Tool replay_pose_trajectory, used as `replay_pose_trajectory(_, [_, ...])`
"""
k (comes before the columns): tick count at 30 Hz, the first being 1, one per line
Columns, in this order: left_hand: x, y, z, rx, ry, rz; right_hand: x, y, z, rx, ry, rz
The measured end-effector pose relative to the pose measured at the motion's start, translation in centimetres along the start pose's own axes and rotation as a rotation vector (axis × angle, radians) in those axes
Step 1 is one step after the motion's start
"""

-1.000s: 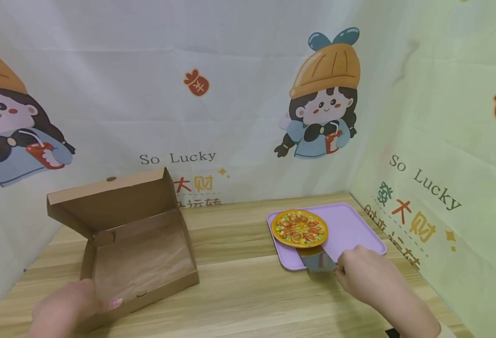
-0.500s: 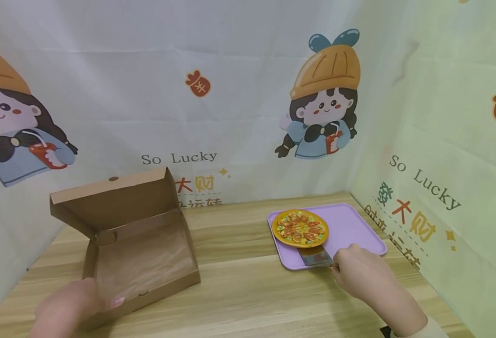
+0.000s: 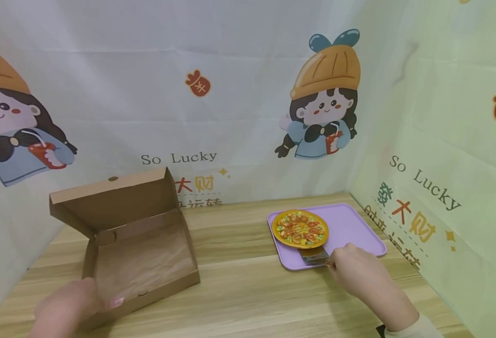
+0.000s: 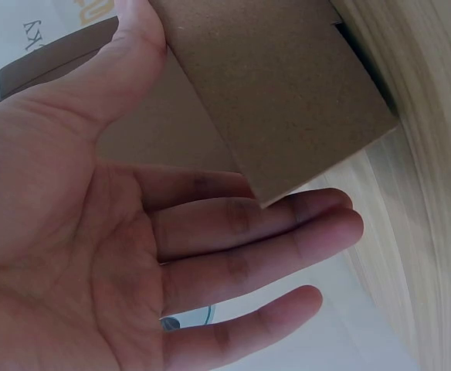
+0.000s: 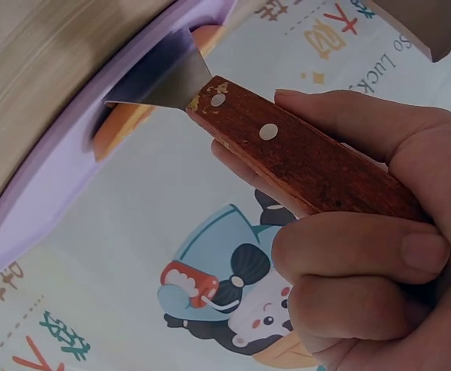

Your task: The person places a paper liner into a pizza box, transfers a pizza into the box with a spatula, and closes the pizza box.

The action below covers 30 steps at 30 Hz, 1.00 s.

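In the head view, my right hand [image 3: 353, 270] grips a spatula [image 3: 314, 256] with a metal blade. The right wrist view shows its riveted wooden handle [image 5: 287, 147] held by curled fingers and thumb. The blade's front end goes out of sight beneath the near edge of a round pizza [image 3: 300, 228], which lies on the left part of a lilac tray [image 3: 351, 230]. At the left, my left hand [image 3: 72, 300] touches the near-left corner of a cardboard pizza box [image 3: 163, 291]. Its fingers [image 4: 241, 282] stretch out nearly straight, and the thumb lies against the wall.
The box's raised lid [image 3: 117, 206] leans back, and brown paper [image 3: 144, 260] lines the base. A wooden table [image 3: 227, 300] carries box and tray. Printed cloth walls [image 3: 239, 117] border the table at the back and right.
My right hand has moved slightly left and forward with the spatula, so less of its blade shows in front of the pizza. The left hand and box look unmoved.
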State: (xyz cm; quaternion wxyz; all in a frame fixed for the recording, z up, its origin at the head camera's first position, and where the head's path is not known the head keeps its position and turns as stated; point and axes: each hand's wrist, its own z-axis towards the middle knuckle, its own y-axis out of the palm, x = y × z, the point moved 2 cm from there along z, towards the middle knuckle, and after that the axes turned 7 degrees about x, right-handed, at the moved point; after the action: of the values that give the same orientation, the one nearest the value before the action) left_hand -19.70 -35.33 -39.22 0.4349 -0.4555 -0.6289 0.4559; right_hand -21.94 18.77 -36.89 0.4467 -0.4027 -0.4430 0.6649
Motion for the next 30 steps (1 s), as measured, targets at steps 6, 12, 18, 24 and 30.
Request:
replay_pose_trajectory(6, [0.0,-0.1,-0.2,0.004,0.009,0.005,0.2,0.5,0.2,0.018,-0.013,-0.01])
replay_pose_trajectory(12, [-0.1,0.0,0.0,-0.007,0.006,0.009,0.5,1.0,0.3,0.021,-0.03,-0.019])
replay_pose_trajectory(18, [-0.1,0.2,0.2,-0.001,0.015,0.018,0.7,1.5,0.4,0.02,-0.035,-0.006])
replay_pose_trajectory(24, [0.0,0.2,0.1,-0.008,0.004,0.018,0.8,1.7,0.8,0.006,-0.018,0.002])
replay_pose_trajectory(30, [-0.2,0.2,0.3,-0.013,0.015,0.022,0.7,1.9,1.2,-0.006,-0.012,0.003])
